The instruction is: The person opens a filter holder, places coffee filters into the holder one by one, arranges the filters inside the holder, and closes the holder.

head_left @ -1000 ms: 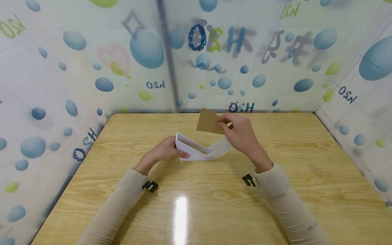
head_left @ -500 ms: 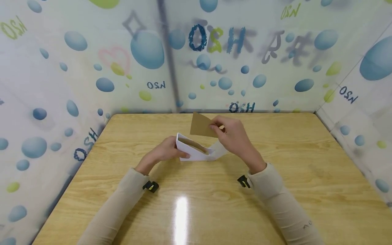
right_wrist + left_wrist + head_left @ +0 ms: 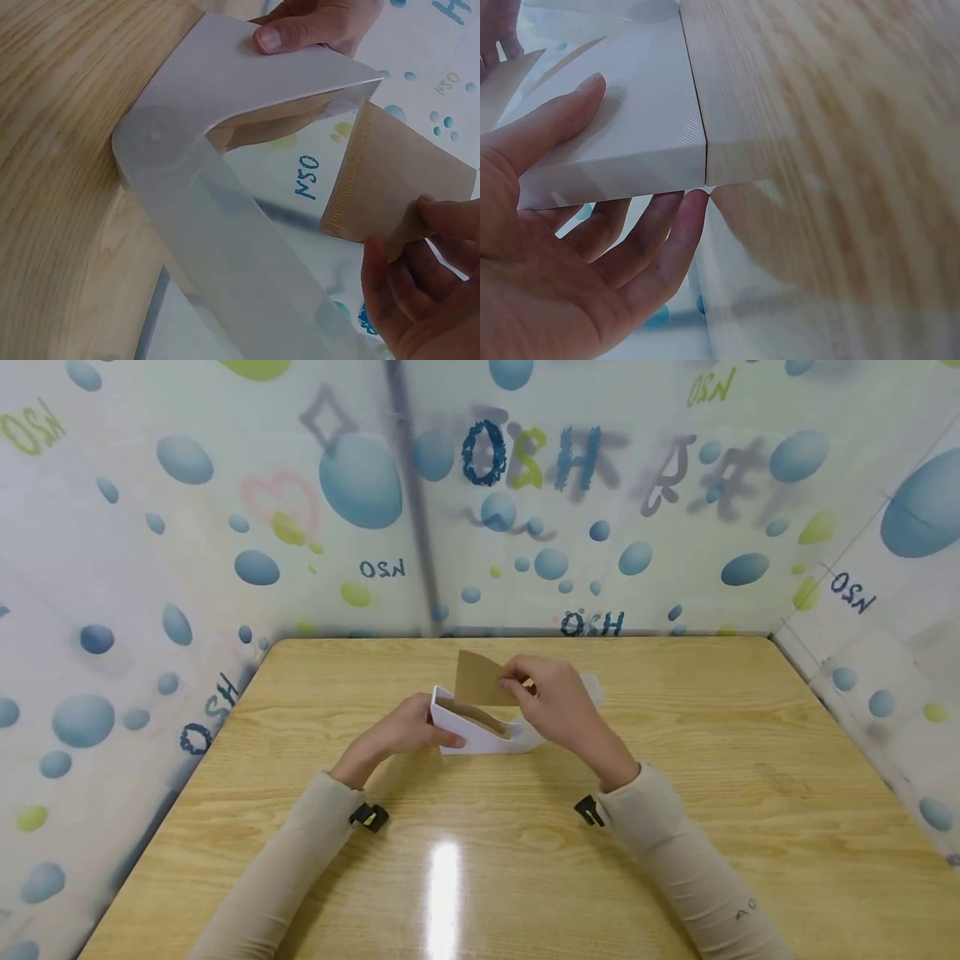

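My left hand holds a white box standing on the table, thumb on the near face and fingers round its left end. The box's clear flip lid hangs swung open to the right. Inside the box, brown papers are visible. My right hand pinches a brown paper coffee filter, one crimped edge showing in the right wrist view. In the head view the filter's lower edge appears just above the box opening; whether it touches is unclear.
The wood-grain table reaches to a patterned wall sheet at the back and sides. Each sleeve carries a small black mount. A bright light reflection lies on the near tabletop.
My right hand has moved left and down with the coffee filter, bringing it over the box opening. The left hand and the box stay in place.
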